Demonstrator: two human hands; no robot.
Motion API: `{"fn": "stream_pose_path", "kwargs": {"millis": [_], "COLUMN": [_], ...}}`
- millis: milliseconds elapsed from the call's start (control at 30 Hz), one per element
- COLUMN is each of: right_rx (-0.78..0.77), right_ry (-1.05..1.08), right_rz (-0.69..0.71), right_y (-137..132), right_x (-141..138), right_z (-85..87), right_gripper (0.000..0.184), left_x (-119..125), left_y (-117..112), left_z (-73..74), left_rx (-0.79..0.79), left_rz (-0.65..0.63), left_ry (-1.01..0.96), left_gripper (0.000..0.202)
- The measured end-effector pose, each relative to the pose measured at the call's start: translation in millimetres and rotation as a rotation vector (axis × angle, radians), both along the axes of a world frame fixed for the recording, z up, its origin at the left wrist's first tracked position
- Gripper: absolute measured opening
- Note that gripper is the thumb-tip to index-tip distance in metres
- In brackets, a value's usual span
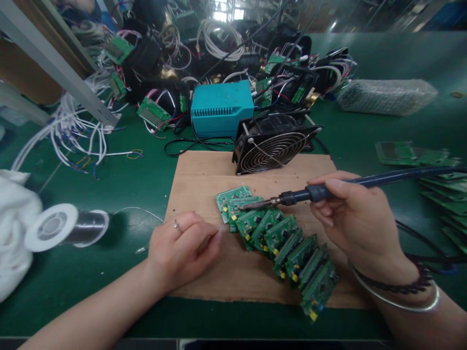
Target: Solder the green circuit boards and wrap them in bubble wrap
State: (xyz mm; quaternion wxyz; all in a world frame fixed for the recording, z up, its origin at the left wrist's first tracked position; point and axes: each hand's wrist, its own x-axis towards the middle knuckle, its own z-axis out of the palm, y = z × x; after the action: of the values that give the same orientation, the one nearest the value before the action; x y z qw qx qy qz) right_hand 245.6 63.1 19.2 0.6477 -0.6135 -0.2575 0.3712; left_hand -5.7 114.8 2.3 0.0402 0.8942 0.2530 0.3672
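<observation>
In my right hand (353,218) is a soldering iron (314,193), held like a pen. Its tip reaches left over the upper end of a row of green circuit boards (280,233); whether it touches one I cannot tell. These boards overlap in a slanting line on a cardboard sheet (197,177), each with a small yellow part. My left hand (184,248) pinches thin solder wire (140,209), whose end pokes out toward the top boards. The wire runs back to a white solder spool (69,226) at the left.
A black fan (273,143) with a wire guard stands at the cardboard's back edge, before a teal box (222,109). Wired assemblies crowd behind. White cables (78,129) lie left, more boards (445,189) right, and a bubble-wrapped pack (386,97) back right.
</observation>
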Motion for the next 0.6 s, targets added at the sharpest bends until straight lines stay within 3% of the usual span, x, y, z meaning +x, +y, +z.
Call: {"fn": "stream_pose_path", "kwargs": {"millis": [267, 600], "right_rx": [0.029, 0.044], "right_ry": [-0.037, -0.081], "right_rz": [0.009, 0.031], "right_y": [-1.1, -3.3], "right_x": [0.9, 2.6], "right_z": [1.9, -1.6], "right_gripper": [0.008, 0.013], "left_x": [4.8, 5.2], "left_y": [-8.2, -5.0], "left_z": [-4.7, -6.6], "left_rx": [-0.108, -0.113], "left_rz": [-0.13, -0.141], "left_ry": [0.017, 0.052], "left_gripper": [0.015, 0.012]}}
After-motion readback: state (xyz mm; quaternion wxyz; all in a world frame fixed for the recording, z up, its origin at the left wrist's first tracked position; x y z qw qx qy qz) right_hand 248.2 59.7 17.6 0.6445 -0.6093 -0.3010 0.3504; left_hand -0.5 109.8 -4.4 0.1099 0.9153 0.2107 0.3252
